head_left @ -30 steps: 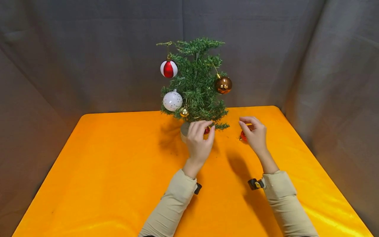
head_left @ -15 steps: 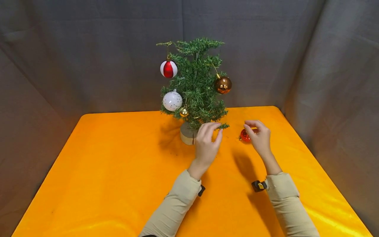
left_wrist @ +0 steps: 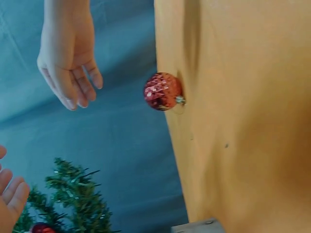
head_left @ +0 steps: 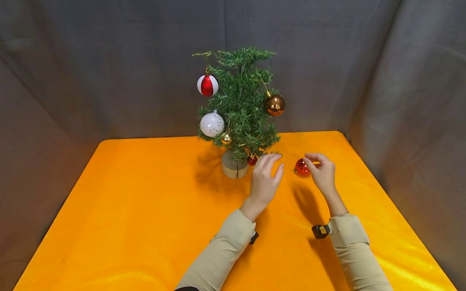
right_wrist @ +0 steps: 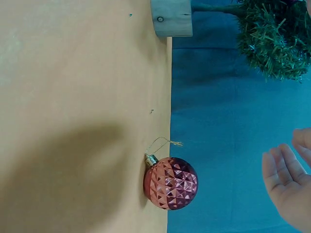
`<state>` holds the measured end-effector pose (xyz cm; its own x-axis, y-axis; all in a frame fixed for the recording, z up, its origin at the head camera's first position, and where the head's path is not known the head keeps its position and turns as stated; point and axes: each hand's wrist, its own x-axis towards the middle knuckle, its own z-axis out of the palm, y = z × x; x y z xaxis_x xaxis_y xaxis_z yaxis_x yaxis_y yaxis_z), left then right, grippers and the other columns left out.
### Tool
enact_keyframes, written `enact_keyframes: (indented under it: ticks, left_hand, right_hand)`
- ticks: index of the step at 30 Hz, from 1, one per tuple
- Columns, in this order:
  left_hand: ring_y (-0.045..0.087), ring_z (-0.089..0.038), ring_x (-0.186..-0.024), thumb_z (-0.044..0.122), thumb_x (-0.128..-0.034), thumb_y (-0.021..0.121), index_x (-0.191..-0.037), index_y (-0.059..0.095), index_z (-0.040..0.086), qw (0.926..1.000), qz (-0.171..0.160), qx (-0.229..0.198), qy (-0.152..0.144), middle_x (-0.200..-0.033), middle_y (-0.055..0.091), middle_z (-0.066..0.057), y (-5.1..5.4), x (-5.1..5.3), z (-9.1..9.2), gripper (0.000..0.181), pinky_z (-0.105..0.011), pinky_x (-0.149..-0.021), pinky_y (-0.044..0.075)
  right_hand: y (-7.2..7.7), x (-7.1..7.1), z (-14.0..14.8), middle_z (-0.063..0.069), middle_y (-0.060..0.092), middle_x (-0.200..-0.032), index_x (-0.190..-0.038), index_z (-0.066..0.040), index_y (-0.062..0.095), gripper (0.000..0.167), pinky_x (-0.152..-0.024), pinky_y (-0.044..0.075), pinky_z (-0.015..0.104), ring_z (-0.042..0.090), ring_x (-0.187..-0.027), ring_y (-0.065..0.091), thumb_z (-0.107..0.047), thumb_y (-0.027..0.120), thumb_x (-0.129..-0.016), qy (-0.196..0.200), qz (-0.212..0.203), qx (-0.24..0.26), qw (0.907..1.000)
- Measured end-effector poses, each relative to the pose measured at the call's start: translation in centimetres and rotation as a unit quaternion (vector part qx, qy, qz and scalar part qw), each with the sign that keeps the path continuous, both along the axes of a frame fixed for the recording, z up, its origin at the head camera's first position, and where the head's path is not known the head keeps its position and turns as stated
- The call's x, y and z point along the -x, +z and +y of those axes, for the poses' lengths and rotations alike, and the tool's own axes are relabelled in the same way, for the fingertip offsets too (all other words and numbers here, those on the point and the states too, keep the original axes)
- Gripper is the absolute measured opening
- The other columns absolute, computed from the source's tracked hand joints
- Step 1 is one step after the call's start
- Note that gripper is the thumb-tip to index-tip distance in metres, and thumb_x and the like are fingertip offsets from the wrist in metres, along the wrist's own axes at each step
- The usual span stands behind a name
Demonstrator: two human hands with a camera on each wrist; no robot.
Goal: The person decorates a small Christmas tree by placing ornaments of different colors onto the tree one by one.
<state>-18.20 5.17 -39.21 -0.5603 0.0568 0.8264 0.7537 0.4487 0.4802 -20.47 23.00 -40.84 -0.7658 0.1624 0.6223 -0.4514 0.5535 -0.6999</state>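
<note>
A small artificial Christmas tree [head_left: 242, 109] stands on a round wooden base [head_left: 230, 167]. My left hand [head_left: 265, 182] hovers before its lower right branches, fingers loosely bent and holding nothing. Partly behind that hand, a small red bauble [head_left: 252, 160] hangs low on the tree. My right hand [head_left: 323, 173] is raised above the table with nothing in its grasp, its fingers relaxed. Near it a larger red faceted bauble [head_left: 302, 167] lies on the table; the right wrist view shows this faceted bauble [right_wrist: 171, 183] with a gold cap and a string loop, apart from the hand.
On the tree hang a red and white bauble [head_left: 207, 85], a white speckled bauble [head_left: 212, 124], a small gold bauble [head_left: 226, 138] and a shiny brown bauble [head_left: 274, 105]. An orange cloth [head_left: 145, 210] covers the table. Grey curtains [head_left: 145, 72] surround it.
My left hand has moved right and slightly toward me, away from the small red bauble, which now hangs in view. My right hand has drifted slightly right and down, uncovering more of the faceted bauble.
</note>
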Motion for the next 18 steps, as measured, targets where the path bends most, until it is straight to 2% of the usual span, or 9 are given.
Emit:
enact_keyframes:
  ticks: [2, 12, 18]
  left_hand:
    - [0.056, -0.024, -0.094, 0.001, -0.0786, 0.065, -0.097, 0.063, -0.005, 1.0000, -0.002, 0.007, 0.004, -0.098, 0.060, -0.013, -0.3, 0.1, 0.1, 0.020, -0.021, -0.088, 0.040]
    - [0.052, -0.025, -0.101, -0.001, -0.0779, 0.065, -0.105, 0.058, -0.006, 0.9995, -0.005, 0.028, 0.012, -0.105, 0.056, -0.015, -1.4, 1.1, 0.4, 0.028, -0.022, -0.091, 0.038]
    - [0.051, -0.025, -0.104, -0.002, -0.0777, 0.065, -0.109, 0.056, -0.006, 0.9981, -0.027, 0.054, 0.014, -0.109, 0.054, -0.016, -1.9, 1.7, 0.5, 0.033, -0.022, -0.093, 0.037]
  right_hand:
    - [-0.9, 0.6, 0.6, 0.022, 0.064, -0.084, -0.087, 0.010, 0.066, 0.011, -0.062, 0.041, 0.006, -0.008, -0.070, 0.051, 0.003, 0.065, -0.078, -0.004, -0.002, -0.003, 1.0000]
    - [-1.4, 0.8, 1.0, 0.023, 0.063, -0.085, -0.089, 0.010, 0.065, 0.015, -0.061, 0.042, 0.007, -0.005, -0.071, 0.050, -0.001, 0.065, -0.080, 0.000, -0.022, 0.004, 0.9998]
    - [-1.8, 0.9, 1.5, 0.023, 0.063, -0.086, -0.089, 0.012, 0.065, 0.015, -0.059, 0.041, 0.006, -0.008, -0.071, 0.048, 0.000, 0.066, -0.079, -0.002, -0.040, 0.000, 0.9992]
